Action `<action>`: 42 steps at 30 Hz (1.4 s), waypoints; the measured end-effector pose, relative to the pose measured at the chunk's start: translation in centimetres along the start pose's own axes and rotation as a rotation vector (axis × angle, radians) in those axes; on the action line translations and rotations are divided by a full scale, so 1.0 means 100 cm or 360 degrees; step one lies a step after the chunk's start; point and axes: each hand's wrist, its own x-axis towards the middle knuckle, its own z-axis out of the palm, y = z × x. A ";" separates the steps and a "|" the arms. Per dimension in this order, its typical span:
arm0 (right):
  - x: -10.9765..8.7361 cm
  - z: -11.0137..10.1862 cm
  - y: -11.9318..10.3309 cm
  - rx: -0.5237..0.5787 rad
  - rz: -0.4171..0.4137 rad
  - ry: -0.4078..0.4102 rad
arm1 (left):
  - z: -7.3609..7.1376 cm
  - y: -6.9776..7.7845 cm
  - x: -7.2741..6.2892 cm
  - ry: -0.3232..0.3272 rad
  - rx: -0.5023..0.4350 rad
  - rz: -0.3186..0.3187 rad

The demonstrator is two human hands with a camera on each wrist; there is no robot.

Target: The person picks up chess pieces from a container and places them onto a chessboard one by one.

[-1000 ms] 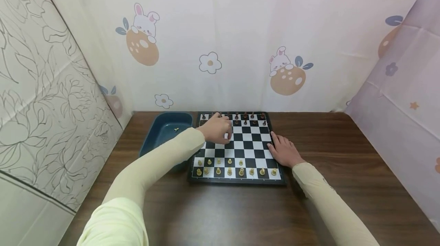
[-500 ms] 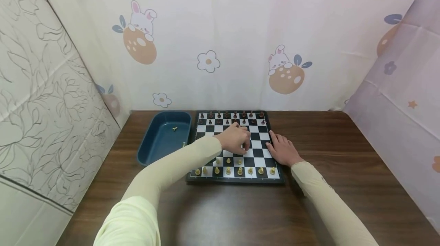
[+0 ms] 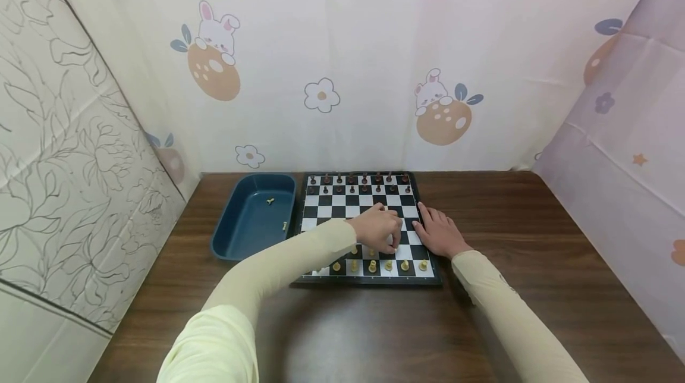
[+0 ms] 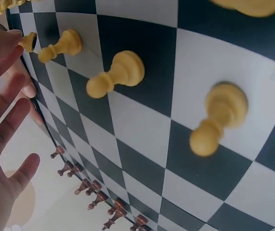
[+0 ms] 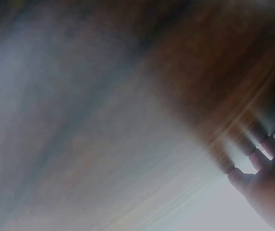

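Observation:
My left hand [image 3: 377, 228] is over the near right part of the chessboard [image 3: 369, 281]. In the left wrist view its thumb and a finger pinch a pale yellow pawn [image 4: 29, 42], tilted so that its dark base shows. Along the board from it stand more pale pawns [image 4: 116, 74], upright on their squares. The near row of pale chess pieces [image 3: 372, 266] is partly hidden by my left arm. My right hand [image 3: 441, 234] rests with straight fingers against the board's right edge.
Two rows of dark brown chess pieces [image 3: 364, 178] stand at the far side of the board. To its left, a blue tray [image 3: 246, 225] holds two pale pieces, one a small piece [image 3: 270, 200] lying down. Behind the wooden table [image 3: 514, 210] hangs a patterned curtain [image 3: 321, 139].
My left hand has moved from the far left of the board to the near right, uncovering the dark pieces and the tray. The right hand has stayed at the board's edge.

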 end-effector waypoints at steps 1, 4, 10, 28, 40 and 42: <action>0.000 0.000 0.000 0.0000 0.0001 -0.0001 | 0.002 -0.001 0.001 -0.0005 -0.0009 0.0000; 0.000 0.001 0.000 -0.0004 0.0007 -0.0002 | 0.007 -0.004 0.001 -0.0001 -0.0029 -0.0010; 0.001 0.002 0.002 -0.0010 0.0007 0.0003 | 0.009 -0.007 -0.002 0.0033 -0.0078 0.0002; -0.001 0.001 0.000 -0.0009 0.0010 0.0015 | 0.010 -0.008 -0.007 0.0029 -0.0177 -0.0006; -0.001 0.001 0.000 -0.0005 0.0005 0.0020 | 0.012 -0.017 -0.010 0.0029 -0.0279 -0.0031; -0.001 0.001 0.000 -0.0005 0.0003 0.0023 | 0.011 -0.019 -0.011 0.0032 -0.0283 -0.0019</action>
